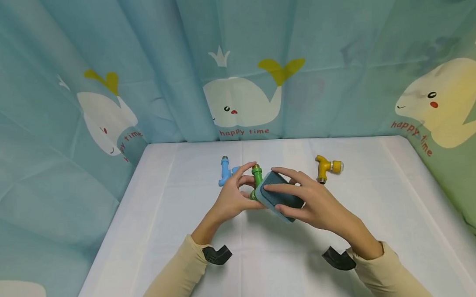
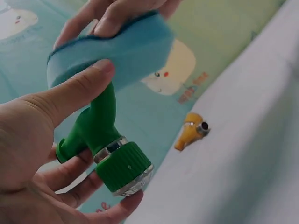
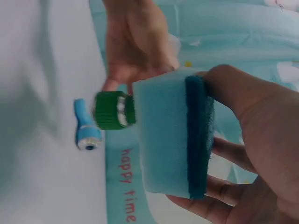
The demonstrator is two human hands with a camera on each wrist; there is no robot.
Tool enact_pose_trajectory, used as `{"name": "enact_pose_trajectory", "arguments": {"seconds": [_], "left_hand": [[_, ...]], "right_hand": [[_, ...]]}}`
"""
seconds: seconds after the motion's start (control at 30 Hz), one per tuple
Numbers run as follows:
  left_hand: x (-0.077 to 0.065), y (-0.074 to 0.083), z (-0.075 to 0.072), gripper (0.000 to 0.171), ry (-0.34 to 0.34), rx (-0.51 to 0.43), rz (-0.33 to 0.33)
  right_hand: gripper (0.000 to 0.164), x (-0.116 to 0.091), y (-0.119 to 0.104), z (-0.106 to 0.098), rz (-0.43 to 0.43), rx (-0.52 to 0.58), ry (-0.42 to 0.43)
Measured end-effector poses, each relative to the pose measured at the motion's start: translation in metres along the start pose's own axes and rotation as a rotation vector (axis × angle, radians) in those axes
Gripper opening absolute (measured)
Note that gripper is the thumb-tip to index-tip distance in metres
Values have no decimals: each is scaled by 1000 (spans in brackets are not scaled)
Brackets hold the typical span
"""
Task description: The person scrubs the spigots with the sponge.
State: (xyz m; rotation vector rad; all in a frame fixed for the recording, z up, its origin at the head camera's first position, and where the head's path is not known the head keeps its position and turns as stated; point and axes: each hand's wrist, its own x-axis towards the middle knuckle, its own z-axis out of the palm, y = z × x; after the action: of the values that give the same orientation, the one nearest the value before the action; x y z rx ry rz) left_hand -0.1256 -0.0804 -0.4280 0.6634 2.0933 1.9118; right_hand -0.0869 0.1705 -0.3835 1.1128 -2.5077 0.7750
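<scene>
So I've got my left hand [image 1: 232,197] wrapped around a green plastic tap with a ribbed knob and silvery collar [image 2: 103,112], fingers curled about its body and thumb up by the neck. It's held up over the white-covered table [image 1: 281,271], roughly in the middle. My right hand [image 1: 319,203] is pinching a chunky light-blue foam sponge with a dark blue scouring layer [image 3: 161,135]. My fingers are spread over the dark side, and the pale foam is right up against the green tap.

Two more taps lie on the table: a light-blue plastic one [image 1: 225,171] just beyond my left hand, metal end pointing away from me, and a mustard-yellow one with a ribbed knob [image 1: 323,168] further back past my right hand, metal end towards me. Behind it all hangs a blue-green curtain [image 1: 159,46] with cartoon whales and red "happy time" lettering. Beige sleeves [image 1: 179,275] on both my arms, btw.
</scene>
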Motion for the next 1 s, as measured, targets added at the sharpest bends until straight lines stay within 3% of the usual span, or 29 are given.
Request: {"name": "enact_pose_trajectory", "arguments": {"seconds": [0.1,0.23,0.4,0.6,0.73,0.83,0.9,1.0], "left_hand": [[1,-1,0,105,-1,22,2],[0,-2,0,106,-15,26,-9],[0,1,0,108,-30,18,32],[-4,5,2,107,-73,-24,32],[-6,5,3,107,-90,-67,39],[-7,6,4,109,-103,-121,46],[-8,6,5,110,-104,-106,50],[-10,7,7,112,-99,-77,50]], "right_hand": [[47,0,0,2,-3,-20,-25],[48,0,1,2,10,-67,10],[48,1,3,1,-1,-48,-11],[53,1,12,5,39,11,107],[54,2,16,12,10,37,114],[53,3,25,15,40,11,154],[54,4,31,15,88,53,189],[55,4,38,10,156,202,200]]}}
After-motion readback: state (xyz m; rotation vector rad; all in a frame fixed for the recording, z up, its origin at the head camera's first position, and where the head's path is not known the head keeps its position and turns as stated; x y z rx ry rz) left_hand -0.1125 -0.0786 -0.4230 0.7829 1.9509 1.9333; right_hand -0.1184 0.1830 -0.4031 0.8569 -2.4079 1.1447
